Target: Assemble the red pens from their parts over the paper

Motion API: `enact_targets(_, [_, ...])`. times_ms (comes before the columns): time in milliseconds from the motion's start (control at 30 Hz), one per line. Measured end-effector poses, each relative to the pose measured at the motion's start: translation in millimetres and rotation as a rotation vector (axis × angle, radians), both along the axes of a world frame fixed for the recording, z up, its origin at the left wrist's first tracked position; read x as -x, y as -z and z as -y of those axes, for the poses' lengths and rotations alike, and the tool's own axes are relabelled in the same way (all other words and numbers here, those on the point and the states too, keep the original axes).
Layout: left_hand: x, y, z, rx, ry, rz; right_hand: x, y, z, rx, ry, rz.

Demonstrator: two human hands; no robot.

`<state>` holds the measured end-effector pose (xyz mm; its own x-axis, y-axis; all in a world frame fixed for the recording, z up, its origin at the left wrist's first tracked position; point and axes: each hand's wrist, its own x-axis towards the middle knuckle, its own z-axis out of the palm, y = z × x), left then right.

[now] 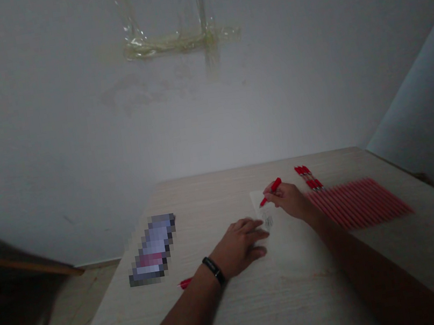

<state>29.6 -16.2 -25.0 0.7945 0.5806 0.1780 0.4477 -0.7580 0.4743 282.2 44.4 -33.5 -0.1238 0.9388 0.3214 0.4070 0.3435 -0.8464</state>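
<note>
A red pen (273,189) is gripped in my right hand (289,198), its tip pointing down and left just over the upper part of a white sheet of paper (295,248). Dark scribbles (268,222) show near the paper's left edge. My left hand (241,247), with a black band at the wrist, lies flat with fingers spread, fingertips at that left edge. Partly hidden under my left forearm is another red pen (186,283). To the right of my right hand lies a row of several red pens or pencils (362,203), blurred.
Several short red pen parts or pens (308,178) lie at the back of the wooden table (205,191). A pixelated phone-like object (152,251) rests at the left. A wall stands behind, and a dark chair (13,301) is at the lower left.
</note>
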Motion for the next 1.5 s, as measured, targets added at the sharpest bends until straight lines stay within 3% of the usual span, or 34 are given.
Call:
enact_targets(167, [0,0.6,1,-0.001,-0.007,-0.01,-3,1.5,-1,-0.018,0.034,0.091])
enact_targets(500, [0,0.7,1,-0.014,0.0,-0.021,-17,0.9,-6,-0.209,0.21,0.347])
enact_targets(867, [1,0.7,2,-0.027,0.006,-0.018,0,-4.8,3,-0.075,0.048,0.141])
enact_targets(1167, [1,1.9,1,-0.025,0.005,-0.049,-15,-5.0,-1,-0.222,0.245,0.387])
enact_targets(1333, [2,-3.3,2,-0.012,0.014,-0.053,-9,-6.9,-2,-0.195,0.203,0.123])
enact_targets(1500, [3,-12.6,2,0.031,0.019,0.068,3,-11.2,1,-0.08,0.109,-0.144])
